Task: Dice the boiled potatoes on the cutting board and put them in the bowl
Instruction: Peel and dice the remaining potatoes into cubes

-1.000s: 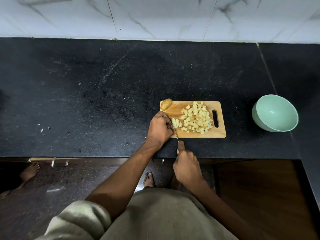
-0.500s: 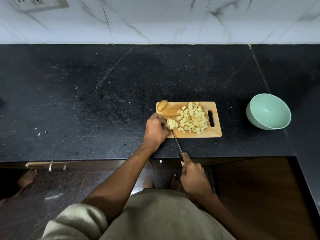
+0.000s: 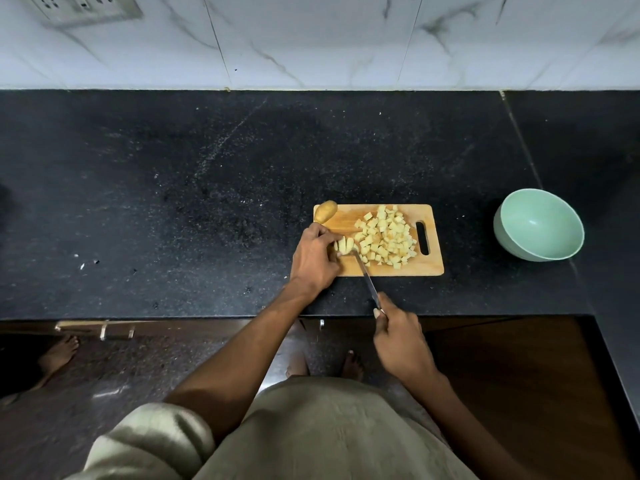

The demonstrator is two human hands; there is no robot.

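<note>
A wooden cutting board lies on the black counter near its front edge. A heap of diced potato covers its middle and right. My left hand holds a sliced potato piece at the board's left side. My right hand grips the handle of a knife, whose tip meets that piece. One whole unpeeled potato rests on the board's far left corner. The mint-green bowl stands to the right of the board, with nothing in it.
The black stone counter stretches wide to the left, with small crumbs on it. A white marble-tiled wall with a socket plate stands behind. Bare feet show on the floor below, and another person's foot at far left.
The knife has drawn back toward me through the slices, and my right hand has moved nearer my body. My left hand stays on the potato piece. The camera has tilted up slightly.
</note>
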